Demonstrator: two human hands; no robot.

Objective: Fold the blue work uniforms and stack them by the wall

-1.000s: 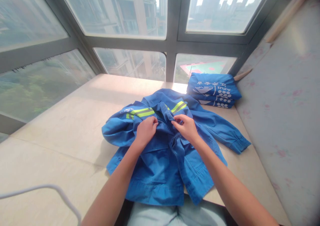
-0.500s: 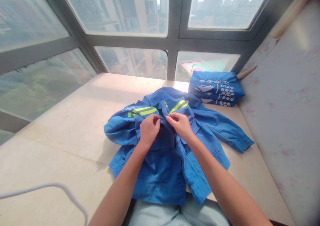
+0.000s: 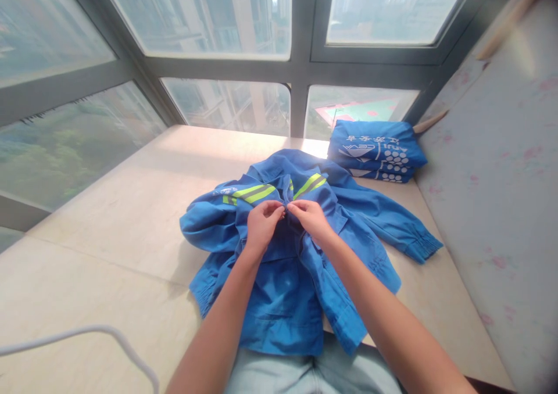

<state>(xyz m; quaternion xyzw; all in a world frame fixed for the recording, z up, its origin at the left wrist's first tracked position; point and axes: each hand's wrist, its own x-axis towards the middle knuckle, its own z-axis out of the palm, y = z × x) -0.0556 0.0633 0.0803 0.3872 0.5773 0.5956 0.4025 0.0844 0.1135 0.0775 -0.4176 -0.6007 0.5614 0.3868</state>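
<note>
A blue work jacket (image 3: 283, 301) with yellow-green and grey reflective stripes lies spread on the pale surface in front of me, its collar toward the window. My left hand (image 3: 264, 222) pinches the front edge on the left side, just below the stripes. Close against it, my right hand (image 3: 309, 217) pinches the other front edge. The fingertips of both hands nearly touch at the middle of the chest. Whatever fastener lies between them is too small to make out. Lower down, the two front panels hang apart.
Folded blue garments with white printing (image 3: 370, 150) are stacked at the back right, by the window frame (image 3: 299, 109). A white cable (image 3: 100, 329) curves across the pale surface (image 3: 108, 208) at the lower left. A flowered wall (image 3: 497, 208) bounds the right side.
My two hands have come closer together, bringing the jacket's front edges toward each other at the chest. The folded stack has stayed in place.
</note>
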